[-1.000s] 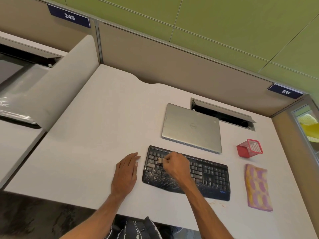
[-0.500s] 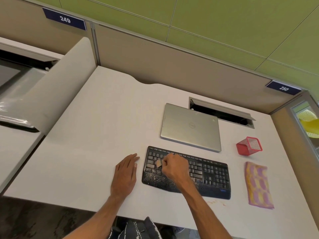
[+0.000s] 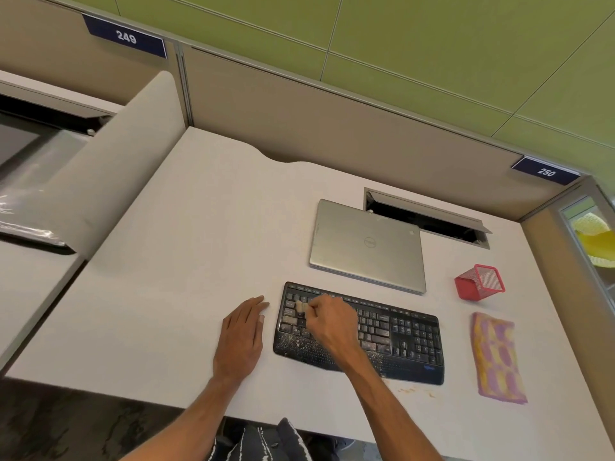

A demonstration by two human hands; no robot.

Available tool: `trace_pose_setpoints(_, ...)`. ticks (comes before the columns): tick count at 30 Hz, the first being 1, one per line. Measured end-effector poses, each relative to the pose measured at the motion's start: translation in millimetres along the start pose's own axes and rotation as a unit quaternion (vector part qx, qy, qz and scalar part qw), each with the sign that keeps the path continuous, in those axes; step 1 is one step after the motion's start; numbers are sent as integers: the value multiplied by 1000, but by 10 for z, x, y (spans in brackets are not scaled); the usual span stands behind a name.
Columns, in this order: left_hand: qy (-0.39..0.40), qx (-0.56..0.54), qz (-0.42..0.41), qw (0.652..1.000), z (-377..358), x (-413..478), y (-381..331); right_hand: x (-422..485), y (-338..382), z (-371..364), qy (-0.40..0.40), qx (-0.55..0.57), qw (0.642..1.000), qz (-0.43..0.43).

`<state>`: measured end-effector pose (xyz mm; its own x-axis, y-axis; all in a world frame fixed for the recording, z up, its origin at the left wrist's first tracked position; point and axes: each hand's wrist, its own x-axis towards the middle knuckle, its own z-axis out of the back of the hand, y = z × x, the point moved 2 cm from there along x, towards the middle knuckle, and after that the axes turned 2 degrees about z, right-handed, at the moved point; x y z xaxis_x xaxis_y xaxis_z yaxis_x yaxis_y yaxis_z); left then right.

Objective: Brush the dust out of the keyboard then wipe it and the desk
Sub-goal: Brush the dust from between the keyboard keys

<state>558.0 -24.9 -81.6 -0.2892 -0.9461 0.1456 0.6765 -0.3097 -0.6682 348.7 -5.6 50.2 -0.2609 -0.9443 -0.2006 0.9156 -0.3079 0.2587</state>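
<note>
A black keyboard (image 3: 402,337) speckled with pale dust lies on the white desk (image 3: 186,261), near its front edge. My right hand (image 3: 329,322) grips a small brush; its pale bristles (image 3: 301,306) touch the keys at the keyboard's upper left. The brush handle is hidden inside my fist. My left hand (image 3: 241,334) lies flat on the desk just left of the keyboard, fingers straight. A pink and yellow cloth (image 3: 497,357) lies flat to the right of the keyboard.
A closed silver laptop (image 3: 366,249) sits behind the keyboard. A red mesh cup (image 3: 479,281) lies tipped at the right. An open cable hatch (image 3: 429,221) is behind the laptop. Crumbs (image 3: 412,390) dot the desk in front of the keyboard. A partition panel (image 3: 126,154) borders the left.
The brush bristles have shifted slightly up and left over the keys at the keyboard's left end. My left hand has stayed flat on the desk.
</note>
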Motion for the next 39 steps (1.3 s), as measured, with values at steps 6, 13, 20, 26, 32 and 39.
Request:
trace_pose_setpoints(6,1,1,0,1000,8,7,2,21,-33,-5,74,-28,996,45)
trace_pose_setpoints(13,3,1,-1,1000,7,-2,12,88,-57,61,59,-114,989,76)
trace_pose_setpoints(20,-4,4,-6,1000,11,0,3,134,291,-34,44,-93,987,125)
trace_pose_setpoints(26,-6,0,-2,1000,11,-4,9,217,150,72,20,-82,988,128)
trace_pose_setpoints(32,-10,6,-6,1000,0,1,-11,209,-20,91,58,-82,985,140)
trace_pose_setpoints(39,-7,8,-7,1000,20,-6,-6,246,243,30,1,-40,989,142)
